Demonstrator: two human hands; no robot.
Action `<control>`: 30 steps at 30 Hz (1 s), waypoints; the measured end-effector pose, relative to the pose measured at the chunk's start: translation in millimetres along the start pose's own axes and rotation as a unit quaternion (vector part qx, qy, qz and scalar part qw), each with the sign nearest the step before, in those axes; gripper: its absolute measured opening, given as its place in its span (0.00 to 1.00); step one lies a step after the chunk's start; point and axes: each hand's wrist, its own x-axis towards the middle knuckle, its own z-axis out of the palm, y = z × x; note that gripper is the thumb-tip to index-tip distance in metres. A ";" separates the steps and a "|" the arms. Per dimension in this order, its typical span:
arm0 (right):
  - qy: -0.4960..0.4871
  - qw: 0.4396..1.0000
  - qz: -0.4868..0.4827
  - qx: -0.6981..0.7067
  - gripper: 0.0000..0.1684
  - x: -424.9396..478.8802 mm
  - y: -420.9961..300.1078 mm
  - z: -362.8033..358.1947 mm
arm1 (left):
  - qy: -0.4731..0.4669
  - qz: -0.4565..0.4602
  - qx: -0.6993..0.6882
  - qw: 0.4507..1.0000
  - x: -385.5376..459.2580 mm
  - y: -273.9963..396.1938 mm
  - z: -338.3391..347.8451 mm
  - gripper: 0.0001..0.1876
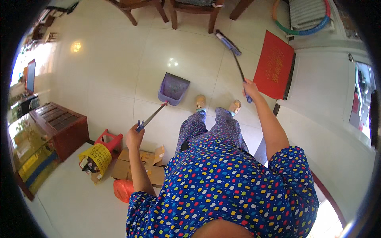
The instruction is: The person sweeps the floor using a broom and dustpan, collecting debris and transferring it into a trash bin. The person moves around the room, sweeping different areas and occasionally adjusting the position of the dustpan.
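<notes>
My left hand (135, 137) grips the upper end of the handle of a purple long-handled dustpan (175, 89). The pan lies on the tiled floor ahead of my left foot, its dark lip facing away from me. In my right hand (251, 90) is the handle of a broom (228, 43) with a blue-and-white head and dark bristles. The broom head is at the far right, close to the leg of a wooden chair (212, 19). Whether its bristles touch the floor, I cannot tell.
A red doormat (273, 65) lies by the white door (321, 71) on the right. A hula hoop (312, 31) leans at upper right. To the left are a yellow wastebasket (98, 157), a red plastic stool (111, 141), flattened cardboard (122, 165), a red bag (122, 190) and a wooden cabinet (71, 136).
</notes>
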 end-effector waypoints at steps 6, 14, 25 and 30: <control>-0.093 0.991 0.004 -0.095 0.27 21.8 62.6 33.0 | -0.021 -0.014 0.051 0.998 -5.7 20.5 -6.3 0.23; -0.285 0.950 0.106 -0.069 0.32 -120.5 77.3 124.4 | -0.011 -0.026 0.106 0.994 4.8 9.9 -12.2 0.21; -0.163 0.986 0.022 -0.016 0.30 -94.4 51.3 19.2 | -0.017 -0.023 -0.006 1.000 -14.5 -15.1 1.8 0.25; -0.047 0.998 0.041 -0.007 0.32 -36.4 8.0 5.1 | -0.051 -0.056 -0.080 0.994 -7.6 -70.7 35.3 0.27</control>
